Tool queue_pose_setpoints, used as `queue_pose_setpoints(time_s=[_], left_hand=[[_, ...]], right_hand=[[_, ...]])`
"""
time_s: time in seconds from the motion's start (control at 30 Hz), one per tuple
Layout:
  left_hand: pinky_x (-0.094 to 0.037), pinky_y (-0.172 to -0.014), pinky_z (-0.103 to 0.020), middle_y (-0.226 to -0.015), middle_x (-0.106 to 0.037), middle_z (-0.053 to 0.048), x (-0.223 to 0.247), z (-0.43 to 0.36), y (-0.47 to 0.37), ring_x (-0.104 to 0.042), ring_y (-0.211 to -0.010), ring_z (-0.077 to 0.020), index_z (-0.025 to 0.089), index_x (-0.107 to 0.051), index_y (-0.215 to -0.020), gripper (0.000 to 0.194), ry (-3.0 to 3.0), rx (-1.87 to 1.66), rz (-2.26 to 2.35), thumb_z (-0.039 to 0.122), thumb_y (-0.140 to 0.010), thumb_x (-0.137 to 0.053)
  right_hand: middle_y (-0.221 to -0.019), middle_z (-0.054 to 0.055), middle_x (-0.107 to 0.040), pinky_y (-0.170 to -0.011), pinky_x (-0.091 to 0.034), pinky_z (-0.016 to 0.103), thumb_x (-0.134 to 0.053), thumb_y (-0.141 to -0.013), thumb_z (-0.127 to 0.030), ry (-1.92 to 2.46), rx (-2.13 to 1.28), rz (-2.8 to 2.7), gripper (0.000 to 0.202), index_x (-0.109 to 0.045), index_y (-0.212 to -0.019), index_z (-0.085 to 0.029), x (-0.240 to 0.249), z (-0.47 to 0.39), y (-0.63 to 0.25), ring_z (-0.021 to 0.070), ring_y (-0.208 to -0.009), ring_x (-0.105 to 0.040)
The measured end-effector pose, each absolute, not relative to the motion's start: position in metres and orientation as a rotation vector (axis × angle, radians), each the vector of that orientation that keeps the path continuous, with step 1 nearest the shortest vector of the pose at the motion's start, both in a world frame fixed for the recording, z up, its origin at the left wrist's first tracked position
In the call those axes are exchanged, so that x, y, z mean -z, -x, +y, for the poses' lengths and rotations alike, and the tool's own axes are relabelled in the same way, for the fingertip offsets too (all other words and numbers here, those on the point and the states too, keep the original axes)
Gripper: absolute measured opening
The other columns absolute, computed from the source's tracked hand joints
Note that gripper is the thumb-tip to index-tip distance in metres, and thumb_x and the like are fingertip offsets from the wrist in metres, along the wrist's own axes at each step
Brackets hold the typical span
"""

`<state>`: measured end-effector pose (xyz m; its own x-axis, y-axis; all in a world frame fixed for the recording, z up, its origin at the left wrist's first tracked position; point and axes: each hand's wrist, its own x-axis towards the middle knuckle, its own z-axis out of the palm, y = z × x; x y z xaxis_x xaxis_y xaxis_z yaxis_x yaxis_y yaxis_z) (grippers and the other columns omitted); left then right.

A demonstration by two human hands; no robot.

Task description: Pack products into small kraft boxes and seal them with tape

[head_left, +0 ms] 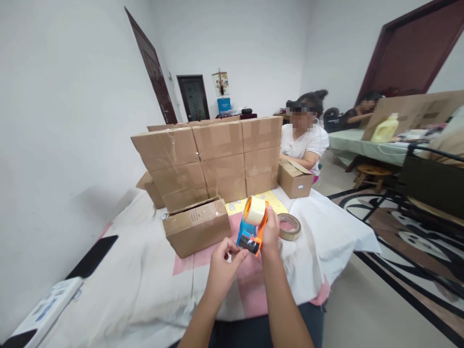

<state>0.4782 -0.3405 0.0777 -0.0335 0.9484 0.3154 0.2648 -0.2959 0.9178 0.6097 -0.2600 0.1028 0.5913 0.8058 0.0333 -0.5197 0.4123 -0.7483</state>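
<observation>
A blue and orange tape dispenser [250, 227], loaded with a pale roll of tape, is held up over the table in front of me. My right hand [271, 229] is wrapped around its orange right side. With thumb and fingers bent together, my left hand [227, 253] pinches at the dispenser's lower left end; whether a tape end lies between the fingertips is too small to tell. Just right of my right hand lies a loose roll of tape [290, 227]. A cardboard box [197, 227] with its top slightly raised sits left of the dispenser.
Stacked cardboard boxes [221, 159] form a wall across the table. Another small box [295, 181] stands right of it, in front of a seated person [304, 137]. A dark flat object [92, 256] lies at the left. White cloth [137, 280] covers the table.
</observation>
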Motion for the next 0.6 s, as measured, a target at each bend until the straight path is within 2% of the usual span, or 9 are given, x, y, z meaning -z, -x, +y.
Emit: queue_pose_setpoints(time_s=[0.23,0.37,0.6], left_hand=[[-0.041,-0.068,-0.027,-0.078,-0.068,-0.002,-0.084,-0.345,-0.471,-0.06,-0.073,-0.0155,0.019,-0.061,-0.08,0.019,-1.594,-1.269,1.104,0.035,-0.09,-0.06],[-0.043,-0.069,-0.026,-0.077,-0.068,-0.002,-0.087,-0.343,-0.474,-0.062,-0.074,-0.0158,0.019,-0.06,-0.08,0.02,-1.514,-1.288,1.085,0.036,-0.09,-0.062],[-0.047,-0.072,-0.027,-0.079,-0.07,-0.002,-0.084,-0.341,-0.471,-0.067,-0.077,-0.0176,0.019,-0.061,-0.082,0.016,-1.473,-1.285,1.143,0.035,-0.087,-0.063]], right_hand=[[-0.072,-0.002,-0.067,-0.059,-0.05,0.025,-0.068,-0.075,-0.049,0.757,-0.945,-0.366,0.036,-0.064,-0.088,-0.016,-0.116,-0.262,-0.611,0.0138,-0.063,-0.063],[-0.068,-0.004,-0.065,-0.055,-0.049,0.023,-0.066,-0.077,-0.049,0.794,-0.973,-0.38,0.034,-0.062,-0.086,-0.016,-0.115,-0.264,-0.61,0.0125,-0.057,-0.062],[-0.06,-0.005,-0.063,-0.051,-0.05,0.022,-0.06,-0.078,-0.037,0.851,-1.07,-0.338,0.019,-0.057,-0.077,-0.018,-0.1,-0.255,-0.603,0.0127,-0.054,-0.062]])
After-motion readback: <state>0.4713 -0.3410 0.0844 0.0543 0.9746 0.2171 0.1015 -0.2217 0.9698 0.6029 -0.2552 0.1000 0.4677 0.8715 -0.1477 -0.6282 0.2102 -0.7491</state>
